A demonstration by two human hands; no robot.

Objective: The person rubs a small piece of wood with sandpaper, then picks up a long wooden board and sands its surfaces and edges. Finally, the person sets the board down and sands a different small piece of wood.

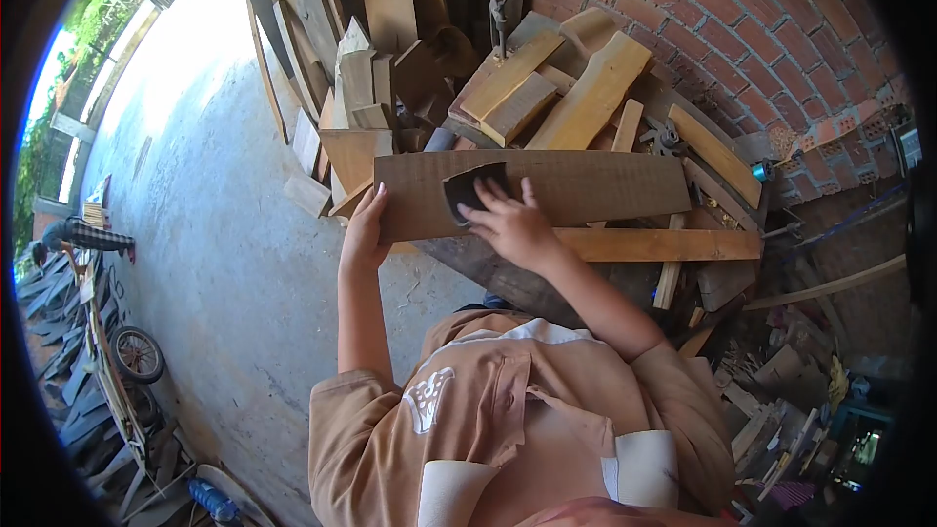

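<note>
- Head view, sole cam:
- L hand: closed round left end of board, thumb side up, steadying it.
- R hand: flat, fingers spread, pressing dark sandpaper onto board face. Not wrapped round anything.
- Board: long, brown, held crosswise ahead of torso, left-centre under the sandpaper, right end reaching over the woodpile. Lower edge just above a paler plank. Touching it or not: can't tell.
- No counter in sight. Board seems propped on scrap timber.
- Progress, as a judgement: sanding under way, approx mid-job at best. Paper sits near the left third, w/ the long stretch to the right untouched by the hand at this moment.
- Face looks evenly brown and matt all along. No clear line between worked and raw wood, so share done can't be read.
- No dust visible. Edges and back face hidden, state unknown.
- Left to do, prob.: rest of face toward right end, maybe the edges.
- Bg: brick wall behind the pile, concrete floor at left, wheel by stacked slats, another person far off at left, bent over, well apart.
</note>
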